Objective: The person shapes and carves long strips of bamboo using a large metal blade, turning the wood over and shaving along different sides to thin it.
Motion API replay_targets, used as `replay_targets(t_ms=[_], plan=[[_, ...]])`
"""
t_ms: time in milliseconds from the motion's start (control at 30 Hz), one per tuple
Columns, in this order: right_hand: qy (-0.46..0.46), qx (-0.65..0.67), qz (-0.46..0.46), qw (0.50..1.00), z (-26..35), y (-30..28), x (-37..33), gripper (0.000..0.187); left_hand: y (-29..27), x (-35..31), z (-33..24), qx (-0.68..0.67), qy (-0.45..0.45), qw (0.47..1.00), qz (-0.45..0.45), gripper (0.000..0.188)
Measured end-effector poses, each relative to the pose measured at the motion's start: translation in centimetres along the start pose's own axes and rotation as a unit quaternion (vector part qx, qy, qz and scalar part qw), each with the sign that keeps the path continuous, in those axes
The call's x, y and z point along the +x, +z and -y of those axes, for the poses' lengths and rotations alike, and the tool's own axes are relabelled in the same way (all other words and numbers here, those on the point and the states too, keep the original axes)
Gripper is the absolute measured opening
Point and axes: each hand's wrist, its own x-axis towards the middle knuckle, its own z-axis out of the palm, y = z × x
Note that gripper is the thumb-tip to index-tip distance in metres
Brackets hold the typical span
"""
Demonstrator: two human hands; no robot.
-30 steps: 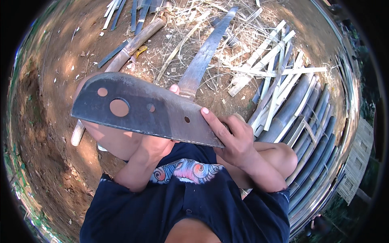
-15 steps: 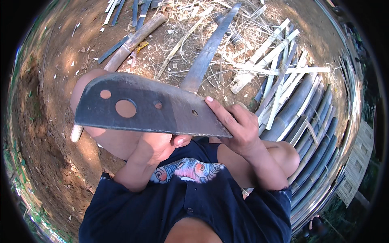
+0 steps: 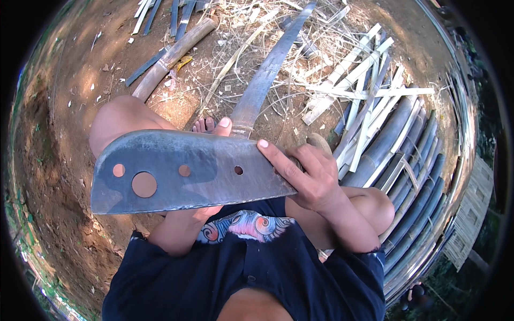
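A broad dark cleaver (image 3: 160, 160) with several round holes in its blade lies across the front of me, its flat face turned up. My right hand (image 3: 313, 176) is closed round the handle end, the index finger stretched along the blade's upper edge. Behind the blade is my left hand (image 3: 205, 213). Only its thumb tip above the blade and part of the hand below it show; the other fingers are hidden. Beyond the blade a long dark bamboo piece (image 3: 267, 75) points away from me.
Thin shavings (image 3: 230, 80) and pale split strips (image 3: 348, 69) litter the ground ahead. A round bamboo pole (image 3: 176, 53) lies at front left. Dark split bamboo lengths (image 3: 412, 182) are stacked at my right. My bent knees (image 3: 123, 120) stand either side.
The blade has tilted to show more of its flat face, and its left end has come nearer to me. My left hand has slid farther behind it, the thumb now showing above the blade.
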Motion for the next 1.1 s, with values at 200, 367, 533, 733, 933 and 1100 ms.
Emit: replay_targets(t_ms=[200,367,533,733,933,1100], plan=[[0.042,0.012,0.001,0.999,-1.4,0.6,-1.1,0.064,1.2,-0.4,-0.8,-0.009,0.011,0.999,-0.032,0.041],[0.022,0.033,-0.006,0.999,-1.6,0.9,0.0,0.070,1.3,-0.3,-2.6,0.051,-0.071,0.991,0.098,0.041],[0.021,0.038,0.002,0.999,-2.1,0.8,0.4,0.071,1.9,-1.0,-2.0,0.027,-0.112,0.992,-0.043,0.048],[0.047,0.059,0.032,0.997,-2.6,1.2,0.3,0.069,1.1,-1.8,-2.6,0.057,-0.083,0.995,-0.023,0.047],[0.074,0.035,0.067,0.994,-4.2,2.1,0.1,0.074,0.1,-1.9,-3.4,0.060,-0.082,0.995,0.008,0.046],[0.018,-0.006,0.066,0.998,-3.3,2.0,0.1,0.077,-0.4,-4.2,-3.1,0.105,-0.080,0.991,0.009,0.048]])
